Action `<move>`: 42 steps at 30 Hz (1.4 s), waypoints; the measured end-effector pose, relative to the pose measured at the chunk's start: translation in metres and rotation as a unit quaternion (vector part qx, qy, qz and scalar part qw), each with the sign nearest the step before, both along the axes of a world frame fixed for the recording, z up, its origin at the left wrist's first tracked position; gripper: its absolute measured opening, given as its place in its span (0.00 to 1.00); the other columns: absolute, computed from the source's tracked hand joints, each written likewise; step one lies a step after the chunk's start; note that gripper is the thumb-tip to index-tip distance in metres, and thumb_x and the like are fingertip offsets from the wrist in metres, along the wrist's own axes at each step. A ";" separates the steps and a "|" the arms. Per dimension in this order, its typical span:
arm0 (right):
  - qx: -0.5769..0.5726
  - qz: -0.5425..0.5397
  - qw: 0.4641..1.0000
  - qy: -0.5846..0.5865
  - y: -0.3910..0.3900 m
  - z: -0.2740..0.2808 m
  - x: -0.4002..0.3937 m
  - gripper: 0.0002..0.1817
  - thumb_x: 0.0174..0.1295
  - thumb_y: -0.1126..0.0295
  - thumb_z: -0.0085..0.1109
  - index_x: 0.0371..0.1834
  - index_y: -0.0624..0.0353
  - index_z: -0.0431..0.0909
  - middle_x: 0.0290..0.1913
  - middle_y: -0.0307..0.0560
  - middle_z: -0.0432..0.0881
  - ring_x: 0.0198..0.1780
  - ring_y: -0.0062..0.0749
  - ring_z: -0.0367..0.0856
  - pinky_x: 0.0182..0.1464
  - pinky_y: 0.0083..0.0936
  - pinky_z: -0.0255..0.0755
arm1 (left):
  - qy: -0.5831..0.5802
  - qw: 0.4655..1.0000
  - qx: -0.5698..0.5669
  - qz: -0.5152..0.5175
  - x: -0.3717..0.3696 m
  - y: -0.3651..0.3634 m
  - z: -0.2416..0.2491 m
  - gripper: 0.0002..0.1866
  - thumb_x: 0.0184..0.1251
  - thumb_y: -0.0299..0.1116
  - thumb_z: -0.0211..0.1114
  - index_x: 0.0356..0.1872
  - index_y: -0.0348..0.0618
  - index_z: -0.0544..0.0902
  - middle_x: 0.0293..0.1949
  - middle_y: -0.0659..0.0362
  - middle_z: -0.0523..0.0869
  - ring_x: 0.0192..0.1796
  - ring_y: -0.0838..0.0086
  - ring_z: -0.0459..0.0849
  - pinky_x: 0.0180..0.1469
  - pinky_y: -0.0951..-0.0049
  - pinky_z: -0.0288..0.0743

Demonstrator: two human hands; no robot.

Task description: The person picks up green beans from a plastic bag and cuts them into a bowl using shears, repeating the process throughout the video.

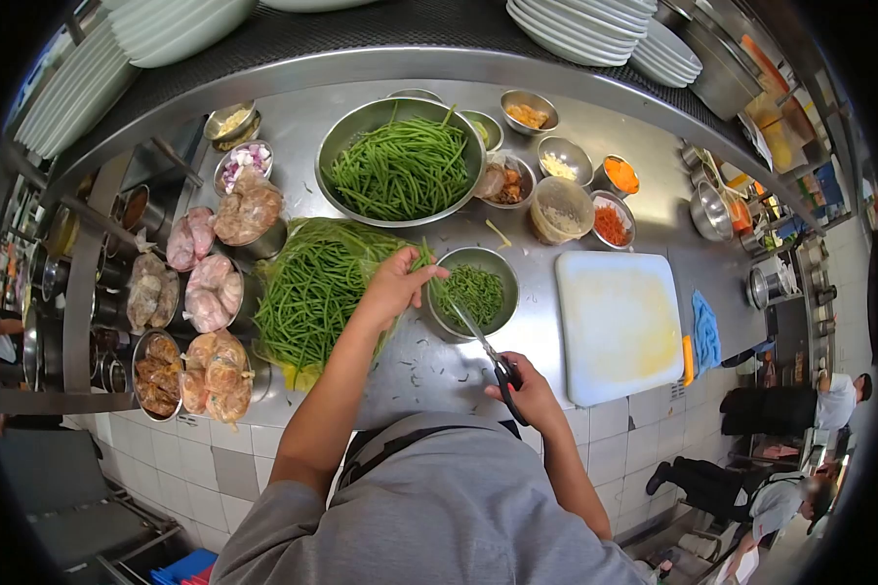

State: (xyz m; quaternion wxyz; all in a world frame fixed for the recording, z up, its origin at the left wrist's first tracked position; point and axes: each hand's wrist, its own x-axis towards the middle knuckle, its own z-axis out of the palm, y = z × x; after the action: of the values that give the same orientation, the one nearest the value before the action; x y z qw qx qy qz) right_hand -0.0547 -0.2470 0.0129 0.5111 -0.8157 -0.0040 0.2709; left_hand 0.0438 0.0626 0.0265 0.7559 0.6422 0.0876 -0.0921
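Note:
My left hand pinches a few green beans near the left rim of a small metal bowl. In that bowl lie short cut pieces of green bean. Black-handled scissors are in my right hand, their blades pointing up over the bowl beside the held beans. An opened green plastic bag full of whole green beans lies beneath and left of my left forearm. Behind it, a large metal bowl is heaped with more long green beans.
A white cutting board lies on the right, a blue cloth beside it. Small bowls of chopped carrot and other ingredients stand behind. Bagged meat lines the left side. A shelf with stacked plates overhangs the back. Two people stand far right.

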 end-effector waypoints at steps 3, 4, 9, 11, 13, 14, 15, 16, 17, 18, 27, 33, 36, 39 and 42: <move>-0.050 0.005 0.997 -0.064 0.001 0.013 0.001 0.40 0.57 0.62 0.84 0.71 0.60 0.73 0.43 0.41 0.86 0.41 0.26 0.81 0.46 0.28 0.77 | -0.033 0.998 0.047 -0.016 0.005 -0.006 -0.011 0.09 0.78 0.32 0.67 0.52 0.40 0.82 0.46 0.60 0.94 0.18 0.86 0.71 0.23 0.83 0.68; -0.110 0.013 0.992 -0.060 0.008 0.032 0.004 0.39 0.57 0.61 0.83 0.70 0.60 0.74 0.44 0.48 0.87 0.41 0.35 0.84 0.47 0.32 0.79 | -0.033 0.998 0.046 -0.019 0.006 -0.009 -0.013 0.09 0.78 0.32 0.67 0.52 0.40 0.82 0.46 0.60 0.94 0.18 0.86 0.71 0.23 0.83 0.68; -0.226 0.022 0.967 -0.113 0.007 0.034 0.007 0.35 0.58 0.64 0.78 0.70 0.58 0.76 0.43 0.56 0.89 0.42 0.47 0.88 0.48 0.40 0.81 | -0.104 0.965 0.231 -0.059 0.004 -0.024 -0.011 0.12 0.76 0.35 0.70 0.51 0.39 0.83 0.46 0.61 0.93 0.26 0.83 0.78 0.31 0.79 0.75; -0.252 0.006 0.960 -0.122 0.009 0.037 0.008 0.32 0.60 0.67 0.74 0.69 0.57 0.77 0.43 0.56 0.89 0.43 0.50 0.89 0.47 0.43 0.81 | -0.136 0.957 0.247 -0.062 0.005 -0.030 -0.018 0.13 0.75 0.36 0.72 0.51 0.38 0.84 0.44 0.61 0.93 0.31 0.80 0.81 0.37 0.76 0.77; -0.261 0.005 0.957 -0.126 0.009 0.040 0.010 0.32 0.60 0.67 0.74 0.69 0.56 0.77 0.42 0.56 0.90 0.43 0.50 0.89 0.47 0.43 0.81 | -0.169 0.948 0.262 -0.066 0.006 -0.037 -0.015 0.14 0.74 0.36 0.73 0.51 0.38 0.85 0.43 0.60 0.92 0.37 0.78 0.84 0.44 0.74 0.79; -0.270 0.004 0.954 -0.130 0.010 0.041 0.011 0.31 0.60 0.67 0.73 0.69 0.55 0.78 0.42 0.55 0.90 0.44 0.50 0.90 0.47 0.43 0.81 | -0.144 0.957 0.239 -0.080 0.006 -0.040 -0.013 0.14 0.74 0.36 0.73 0.51 0.38 0.86 0.43 0.60 0.91 0.42 0.76 0.84 0.49 0.73 0.78; -0.270 0.002 0.954 -0.131 0.010 0.041 0.011 0.31 0.60 0.67 0.73 0.69 0.55 0.78 0.42 0.55 0.90 0.44 0.50 0.90 0.47 0.43 0.81 | -0.118 0.964 0.216 -0.095 0.007 -0.042 -0.011 0.14 0.73 0.37 0.74 0.50 0.38 0.87 0.43 0.59 0.91 0.47 0.74 0.85 0.54 0.71 0.77; -0.275 0.002 0.953 -0.126 0.009 0.041 0.012 0.31 0.60 0.67 0.73 0.69 0.54 0.78 0.42 0.55 0.90 0.44 0.50 0.90 0.47 0.44 0.81 | -0.119 0.964 0.216 -0.096 0.009 -0.045 -0.018 0.14 0.73 0.37 0.74 0.50 0.38 0.87 0.43 0.59 0.91 0.47 0.74 0.85 0.54 0.71 0.77; -0.279 0.003 0.952 -0.122 0.009 0.041 0.013 0.31 0.60 0.67 0.73 0.69 0.54 0.78 0.41 0.55 0.91 0.44 0.50 0.90 0.47 0.44 0.82 | -0.143 0.961 0.219 -0.091 0.012 -0.047 -0.028 0.14 0.73 0.37 0.74 0.50 0.38 0.86 0.42 0.60 0.91 0.43 0.76 0.84 0.49 0.72 0.78; -0.279 0.001 0.953 -0.121 0.009 0.041 0.013 0.31 0.60 0.67 0.73 0.69 0.54 0.78 0.41 0.55 0.91 0.44 0.50 0.90 0.47 0.44 0.82 | -0.166 0.957 0.221 -0.086 0.013 -0.050 -0.025 0.14 0.73 0.37 0.74 0.50 0.38 0.86 0.41 0.61 0.91 0.38 0.77 0.83 0.44 0.73 0.78; -0.255 -0.010 0.965 -0.063 -0.004 0.019 0.012 0.30 0.61 0.66 0.73 0.68 0.53 0.79 0.44 0.56 0.92 0.45 0.51 0.91 0.48 0.44 0.82 | -0.063 0.987 0.146 -0.026 0.022 -0.051 -0.034 0.12 0.76 0.35 0.70 0.52 0.40 0.83 0.44 0.64 0.94 0.20 0.86 0.71 0.23 0.80 0.68; -0.245 0.013 0.965 -0.090 -0.001 0.031 0.008 0.33 0.60 0.63 0.76 0.69 0.56 0.77 0.44 0.57 0.91 0.45 0.53 0.91 0.49 0.43 0.82 | -0.034 0.998 0.049 0.009 0.021 -0.042 -0.032 0.10 0.78 0.32 0.68 0.54 0.41 0.81 0.46 0.60 0.94 0.18 0.88 0.68 0.21 0.83 0.66; -0.244 0.028 0.963 -0.109 0.004 0.030 0.012 0.33 0.61 0.65 0.74 0.70 0.57 0.76 0.44 0.58 0.91 0.45 0.52 0.91 0.50 0.43 0.82 | -0.025 0.999 0.022 -0.017 0.015 -0.052 -0.029 0.10 0.79 0.31 0.67 0.54 0.41 0.81 0.47 0.60 0.94 0.18 0.88 0.68 0.21 0.83 0.66; -0.244 0.031 0.962 -0.116 0.009 0.027 0.016 0.31 0.61 0.68 0.71 0.70 0.56 0.76 0.43 0.57 0.91 0.44 0.52 0.91 0.49 0.43 0.82 | -0.030 0.999 0.025 -0.033 0.011 -0.058 -0.028 0.13 0.78 0.34 0.68 0.55 0.40 0.81 0.47 0.61 0.94 0.23 0.86 0.75 0.22 0.81 0.69; -0.258 0.031 0.962 -0.080 0.009 0.024 0.020 0.29 0.61 0.70 0.69 0.69 0.56 0.77 0.41 0.57 0.91 0.43 0.52 0.91 0.48 0.42 0.82 | -0.046 0.999 -0.021 0.005 0.017 -0.056 -0.044 0.13 0.79 0.33 0.67 0.57 0.41 0.80 0.48 0.60 0.94 0.28 0.85 0.78 0.26 0.84 0.70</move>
State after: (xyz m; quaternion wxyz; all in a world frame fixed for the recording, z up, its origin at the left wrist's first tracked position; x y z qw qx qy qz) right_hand -0.0352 -0.2377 0.0369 0.2731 -0.9384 0.0001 0.2119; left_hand 0.0603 0.0064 -0.0173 0.7731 0.6290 0.0540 -0.0607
